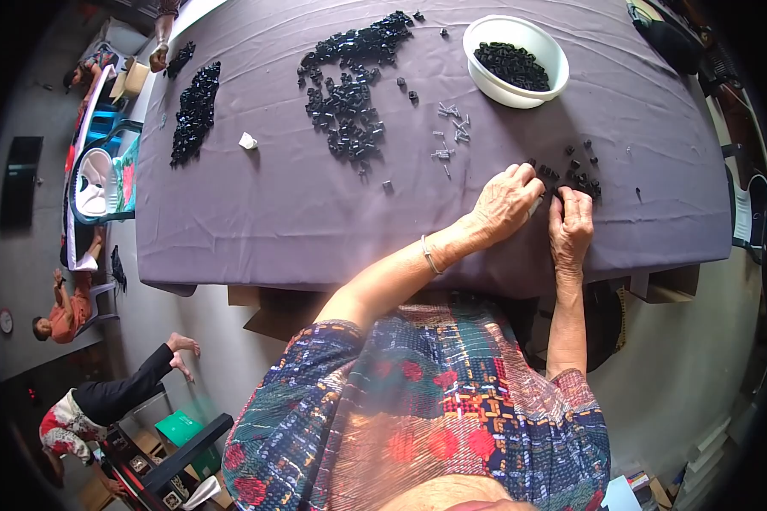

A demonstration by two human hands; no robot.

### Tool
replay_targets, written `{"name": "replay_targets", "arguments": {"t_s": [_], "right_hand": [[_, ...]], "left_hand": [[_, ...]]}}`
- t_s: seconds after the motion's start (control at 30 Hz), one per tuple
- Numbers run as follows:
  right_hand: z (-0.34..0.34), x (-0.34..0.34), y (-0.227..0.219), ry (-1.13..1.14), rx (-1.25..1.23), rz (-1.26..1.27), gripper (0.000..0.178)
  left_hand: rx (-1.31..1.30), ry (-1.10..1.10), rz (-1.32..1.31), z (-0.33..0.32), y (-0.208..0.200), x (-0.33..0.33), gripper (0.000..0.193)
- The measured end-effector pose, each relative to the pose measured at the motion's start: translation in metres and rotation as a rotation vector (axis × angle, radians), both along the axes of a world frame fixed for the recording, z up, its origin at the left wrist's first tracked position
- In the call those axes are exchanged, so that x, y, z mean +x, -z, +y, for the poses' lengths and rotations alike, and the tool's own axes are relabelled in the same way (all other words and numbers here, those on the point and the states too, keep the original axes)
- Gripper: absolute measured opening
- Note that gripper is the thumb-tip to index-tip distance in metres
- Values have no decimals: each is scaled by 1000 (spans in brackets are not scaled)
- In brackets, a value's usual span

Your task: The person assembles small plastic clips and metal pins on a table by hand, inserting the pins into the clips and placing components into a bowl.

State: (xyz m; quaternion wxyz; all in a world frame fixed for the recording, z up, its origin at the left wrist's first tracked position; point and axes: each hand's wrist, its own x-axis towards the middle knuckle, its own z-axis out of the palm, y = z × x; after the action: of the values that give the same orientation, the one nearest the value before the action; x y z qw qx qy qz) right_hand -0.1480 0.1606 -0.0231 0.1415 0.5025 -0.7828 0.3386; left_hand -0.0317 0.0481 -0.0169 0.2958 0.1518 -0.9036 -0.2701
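The broad counter point(256, 213), draped in a grey-purple cloth, is seen under both hands. Well beyond the left hand point(504, 203), a large scattered heap of small black plastic parts point(347, 89) is spread, and a round white plastic bowl point(515, 60) holding more black pieces is set well beyond both hands. A few small grey metal pins point(452, 132) lie between that heap and the left hand. Just beyond the right hand point(571, 223), a small cluster of loose black plastic pieces point(578, 170) is found. The left hand is curled narrowly around something small and pale, though what is gripped cannot be told; the right hand is pinched close at the fingertips beside it, its hold also unclear. The joining is judged best done with both hands kept low on the cloth, the small part held steady in one and fed squarely by the other, so nothing rolls away.
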Motion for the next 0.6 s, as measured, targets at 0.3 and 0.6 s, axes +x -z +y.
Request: {"name": "replay_targets", "arguments": {"t_s": [0.3,0.6], "right_hand": [[0,4,-3,33,23,-99,22],[2,2,-1,53,-17,-53,21]], "left_hand": [[119,-1,-290,0,-23,-13,14],[25,45,-410,5,-27,-24,18]]}}
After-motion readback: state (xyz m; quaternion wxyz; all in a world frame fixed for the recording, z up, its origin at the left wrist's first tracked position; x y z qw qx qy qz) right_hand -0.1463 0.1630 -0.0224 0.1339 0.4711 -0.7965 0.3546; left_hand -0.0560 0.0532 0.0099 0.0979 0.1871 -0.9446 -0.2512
